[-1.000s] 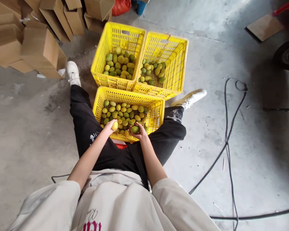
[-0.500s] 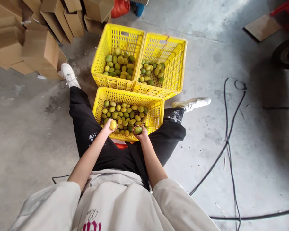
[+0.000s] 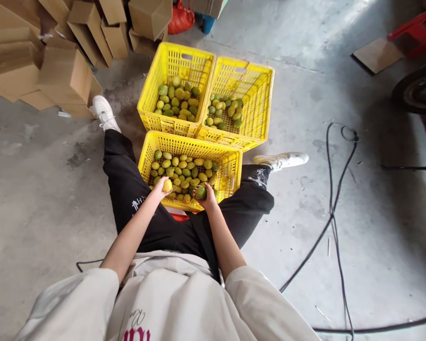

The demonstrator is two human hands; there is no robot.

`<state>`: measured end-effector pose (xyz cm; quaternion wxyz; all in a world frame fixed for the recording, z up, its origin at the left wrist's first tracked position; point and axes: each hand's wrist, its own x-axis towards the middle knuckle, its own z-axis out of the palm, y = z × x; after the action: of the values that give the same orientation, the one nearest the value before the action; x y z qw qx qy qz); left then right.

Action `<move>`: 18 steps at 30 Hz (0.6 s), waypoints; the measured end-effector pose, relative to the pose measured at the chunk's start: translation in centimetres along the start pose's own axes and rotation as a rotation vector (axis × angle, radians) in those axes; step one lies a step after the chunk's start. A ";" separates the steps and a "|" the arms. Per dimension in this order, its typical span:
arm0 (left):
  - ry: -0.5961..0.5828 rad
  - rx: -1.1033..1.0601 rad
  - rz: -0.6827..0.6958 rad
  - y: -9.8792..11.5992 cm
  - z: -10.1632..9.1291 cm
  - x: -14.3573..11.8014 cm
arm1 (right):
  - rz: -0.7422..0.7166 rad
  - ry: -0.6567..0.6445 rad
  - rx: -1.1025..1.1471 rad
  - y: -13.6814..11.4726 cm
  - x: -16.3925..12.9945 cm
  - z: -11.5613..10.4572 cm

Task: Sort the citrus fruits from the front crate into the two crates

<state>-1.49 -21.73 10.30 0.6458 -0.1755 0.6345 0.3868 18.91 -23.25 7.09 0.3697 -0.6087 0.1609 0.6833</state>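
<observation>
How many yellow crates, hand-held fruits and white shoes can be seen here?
Yellow crates: 3, the near crate, far left crate, far right crate
Hand-held fruits: 2, yellow fruit, green fruit
White shoes: 2, and
Total: 7

Seated astride a near yellow crate [image 3: 230, 163] of fruit. Left hand [image 3: 158, 189] closed on a yellow fruit [image 3: 167, 185], right hand [image 3: 208, 199] closed on a green fruit [image 3: 200, 192]. Two more crates [image 3: 259, 94] at twelve o'clock, cardboard boxes [image 3: 64, 76] at ten, black cable [image 3: 335, 203] at three.
</observation>
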 end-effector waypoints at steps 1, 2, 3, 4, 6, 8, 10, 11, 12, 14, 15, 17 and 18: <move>0.011 -0.011 -0.011 0.3 -0.2 -0.1 | -0.010 0.015 0.001 -0.1 -0.1 -0.1; 0.023 -0.017 -0.023 0.5 -0.3 -0.2 | -0.019 0.031 0.004 -0.2 -0.1 -0.3; 0.032 -0.021 -0.036 0.7 -0.4 -0.4 | -0.027 0.048 0.009 -0.3 -0.1 -0.4; 0.031 -0.025 -0.047 0.7 -0.4 -0.5 | -0.033 0.063 0.015 -0.4 -0.1 -0.6; 0.025 -0.022 -0.069 0.7 -0.3 -0.8 | -0.042 0.084 0.030 -0.5 -0.1 -0.8; 0.018 -0.010 -0.087 0.5 -0.1 -1.0 | -0.048 0.093 0.041 -0.5 -0.1 -0.8; 0.014 0.002 -0.095 0.3 0.1 -1.0 | -0.049 0.096 0.044 -0.4 0.0 -0.7; 0.012 0.006 -0.093 0.3 0.2 -1.0 | -0.048 0.097 0.043 -0.3 0.0 -0.6; 0.009 0.008 -0.088 0.2 0.3 -1.0 | -0.048 0.098 0.042 -0.2 0.1 -0.5; 0.002 0.010 -0.068 0.1 0.5 -1.0 | -0.047 0.097 0.038 0.0 0.3 -0.4; -0.001 0.012 -0.057 0.1 0.7 -1.0 | -0.046 0.097 0.036 0.1 0.3 -0.3; -0.003 0.022 -0.045 -0.1 0.9 -0.9 | -0.046 0.100 0.036 0.3 0.5 -0.3; -0.005 0.029 -0.046 -0.3 0.9 -0.8 | -0.048 0.102 0.037 0.3 0.6 -0.3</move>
<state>-0.60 -21.45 11.13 0.6586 -0.1797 0.6342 0.3630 18.92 -23.51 6.40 0.3884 -0.6396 0.1777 0.6391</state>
